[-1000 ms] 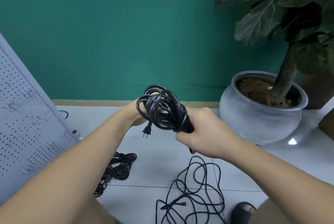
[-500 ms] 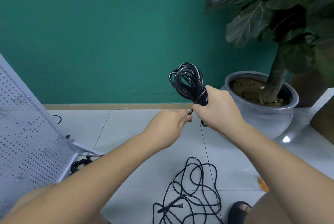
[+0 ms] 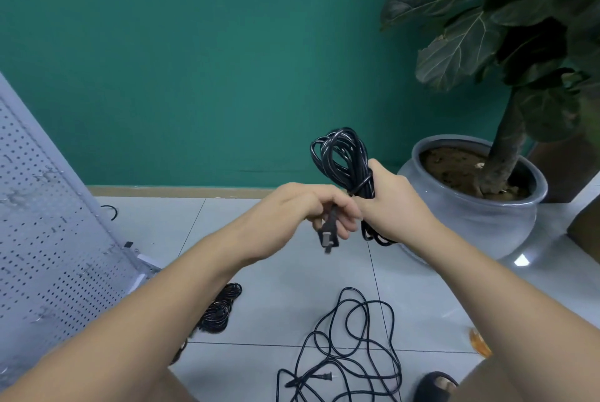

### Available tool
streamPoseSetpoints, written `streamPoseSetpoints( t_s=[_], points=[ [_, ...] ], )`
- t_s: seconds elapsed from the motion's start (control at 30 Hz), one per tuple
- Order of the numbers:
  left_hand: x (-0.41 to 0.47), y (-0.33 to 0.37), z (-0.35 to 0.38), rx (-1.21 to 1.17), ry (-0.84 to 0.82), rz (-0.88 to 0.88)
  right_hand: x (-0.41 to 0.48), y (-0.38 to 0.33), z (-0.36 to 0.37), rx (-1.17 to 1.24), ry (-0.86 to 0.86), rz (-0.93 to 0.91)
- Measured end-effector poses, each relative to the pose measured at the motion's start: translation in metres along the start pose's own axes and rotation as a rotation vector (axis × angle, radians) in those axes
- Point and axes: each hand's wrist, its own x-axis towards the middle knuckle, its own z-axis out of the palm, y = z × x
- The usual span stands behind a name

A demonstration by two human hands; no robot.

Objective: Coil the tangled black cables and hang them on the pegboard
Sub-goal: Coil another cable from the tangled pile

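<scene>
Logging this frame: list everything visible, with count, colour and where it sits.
coiled cable: one, black, held up in front of the wall
plug end: one, black, hanging below the left fingers
loose cable: one tangle, black, floor, bottom centre
floor bundle: at least one, black, floor by the pegboard's foot, partly behind the left arm
pegboard: one, white, left edge
plant pot: one, grey, floor at right
plant: one, dark green, in the pot
wall: one, teal, background
sandal: one, dark, bottom right
left hand: one, pinches the plug end
right hand: one, grips the coiled cable
</scene>
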Motion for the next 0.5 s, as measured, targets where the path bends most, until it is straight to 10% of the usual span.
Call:
streamPoseSetpoints(
  t_s=[0.2, 0.5],
  points=[
    [-0.014, -0.015, -0.002, 0.292, 0.223, 0.395, -0.007, -0.009, 0.002, 0.026, -0.085, -0.009],
    [-0.005, -0.021, -0.006, 0.288, 0.498, 0.404, 0.0, -0.002, 0.025, 0.063, 0.003, 0.034]
  ],
)
